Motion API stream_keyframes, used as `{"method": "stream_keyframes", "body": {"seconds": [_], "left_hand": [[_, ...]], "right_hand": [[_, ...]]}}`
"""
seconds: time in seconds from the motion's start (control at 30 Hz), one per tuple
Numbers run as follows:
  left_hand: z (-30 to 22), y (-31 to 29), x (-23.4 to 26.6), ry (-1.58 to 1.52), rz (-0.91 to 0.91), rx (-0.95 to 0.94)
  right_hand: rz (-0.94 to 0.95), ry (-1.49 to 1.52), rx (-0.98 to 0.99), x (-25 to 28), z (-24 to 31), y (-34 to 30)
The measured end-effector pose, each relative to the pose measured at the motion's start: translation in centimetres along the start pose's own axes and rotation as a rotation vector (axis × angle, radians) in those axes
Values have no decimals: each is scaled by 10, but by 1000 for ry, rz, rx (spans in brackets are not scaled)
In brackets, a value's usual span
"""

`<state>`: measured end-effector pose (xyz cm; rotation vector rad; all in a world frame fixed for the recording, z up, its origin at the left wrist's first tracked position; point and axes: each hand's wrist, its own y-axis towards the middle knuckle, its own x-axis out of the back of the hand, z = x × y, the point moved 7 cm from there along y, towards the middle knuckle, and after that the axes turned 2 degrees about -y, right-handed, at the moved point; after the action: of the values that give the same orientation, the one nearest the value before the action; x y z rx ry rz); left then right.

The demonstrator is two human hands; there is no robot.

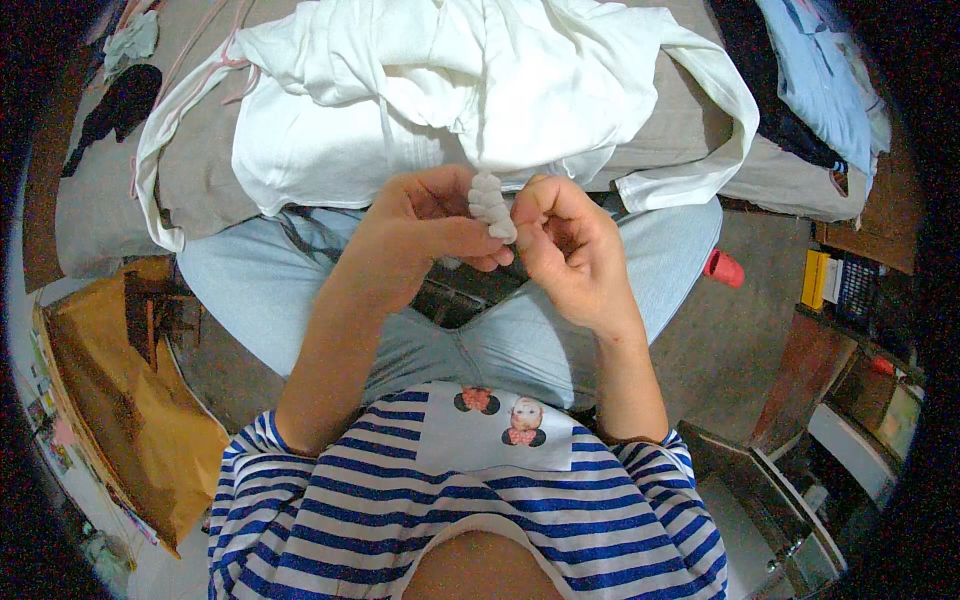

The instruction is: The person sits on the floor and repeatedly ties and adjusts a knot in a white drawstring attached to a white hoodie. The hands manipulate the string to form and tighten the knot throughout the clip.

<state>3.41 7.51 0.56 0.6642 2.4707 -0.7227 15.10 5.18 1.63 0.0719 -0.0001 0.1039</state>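
A short, plump white braided or knotted piece of cloth (491, 207) stands upright between my hands, above my lap. My left hand (425, 225) is closed around it, thumb in front and fingers behind. My right hand (572, 240) is at the braid's right edge with thumb and index finger pinched together; whatever lies between those fingertips is too small to make out. Just beyond my hands a white long-sleeved garment (330, 150) lies crumpled, its sleeves spread to both sides. The braid's top end meets the garment's near edge, and I cannot tell whether they are joined.
Grey-brown fabric (200, 185) covers the surface under the garment. Light blue clothing (820, 75) lies at the far right, a black cloth (118, 105) at the far left. A red cup (724, 269) is beyond my right knee; a brown sheet (150, 400) stands at left.
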Motion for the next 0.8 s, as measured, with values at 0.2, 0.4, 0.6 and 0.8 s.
{"method": "stream_keyframes", "body": {"seconds": [0.2, 0.4, 0.6, 0.8], "left_hand": [[0, -2, 2, -89, 45, -17], [-1, -3, 6, 88, -24, 103], [-7, -7, 4, 384, -100, 49], [-16, -13, 1, 489, -186, -136]], "right_hand": [[-76, 136, -151, 10, -15, -6], [-155, 366, -148, 12, -12, -3], [-88, 388, -256, -2, -4, -5], [-58, 120, -280, -3, -10, -4]]}}
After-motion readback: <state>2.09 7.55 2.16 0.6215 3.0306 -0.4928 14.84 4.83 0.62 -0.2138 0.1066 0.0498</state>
